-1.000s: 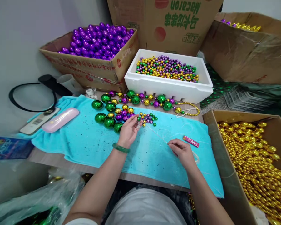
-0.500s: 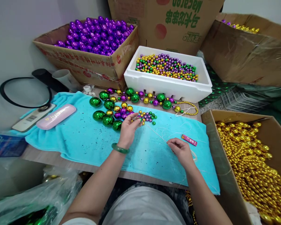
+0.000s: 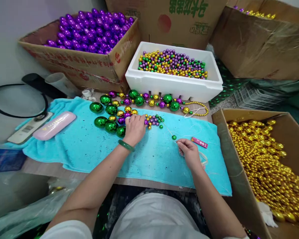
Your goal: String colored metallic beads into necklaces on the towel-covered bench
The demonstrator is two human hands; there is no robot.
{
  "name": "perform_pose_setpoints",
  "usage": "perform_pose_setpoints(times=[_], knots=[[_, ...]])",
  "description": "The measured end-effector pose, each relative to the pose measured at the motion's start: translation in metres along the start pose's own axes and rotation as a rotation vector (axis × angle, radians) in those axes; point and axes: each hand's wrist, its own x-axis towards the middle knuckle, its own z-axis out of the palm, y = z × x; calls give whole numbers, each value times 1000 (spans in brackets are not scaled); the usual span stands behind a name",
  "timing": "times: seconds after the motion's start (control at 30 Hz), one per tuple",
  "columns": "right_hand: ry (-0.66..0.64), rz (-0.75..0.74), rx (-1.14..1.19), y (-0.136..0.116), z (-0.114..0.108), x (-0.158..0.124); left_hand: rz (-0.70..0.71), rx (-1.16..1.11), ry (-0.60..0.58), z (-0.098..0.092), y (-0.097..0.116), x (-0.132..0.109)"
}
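My left hand, with a green bangle at its wrist, reaches palm down over the loose beads. Its fingers are bent and slightly apart, their tips partly hidden among purple beads and small gold ones. My right hand pinches a thin pale string between thumb and fingertips. One small green bead is on that string, just beyond the fingertips. Large green balls lie left of my left hand. Small mixed beads lie to its right.
A finished-looking bead necklace lies behind the loose beads on the blue towel. Farther back are a white foam box of beads and a carton of purple balls. Right stands a carton of gold beads; a pink case lies left.
My left hand has let go of the string's far end and moved left onto the loose beads. The green bead now sits near my right fingertips. The view has shifted slightly.
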Motion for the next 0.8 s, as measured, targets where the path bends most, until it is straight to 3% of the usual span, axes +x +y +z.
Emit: perform_pose_setpoints(times=[0.13,0.23,0.3,0.37,0.47,0.53,0.67,0.8], knots=[[3,-13,9,-1,1,0,72,66,-53,4,4,3],[11,-37,-10,-1,-1,-2,-8,-132,58,-2,5,1],[6,-53,-18,-1,-3,-4,-142,-470,154,-10,6,0],[-9,-74,-26,-3,-5,-7,-326,-973,183,-19,7,-1],[-45,-122,-59,-7,-7,-13,-650,-1681,75,-31,9,-3],[-76,-158,-94,-10,-6,-16,-820,-1925,17,-37,11,-4],[-125,-201,-152,-14,-3,-19,-944,-2087,17,-43,10,-7],[-133,-230,-165,-16,0,-19,-879,-2067,22,-42,9,-12]])
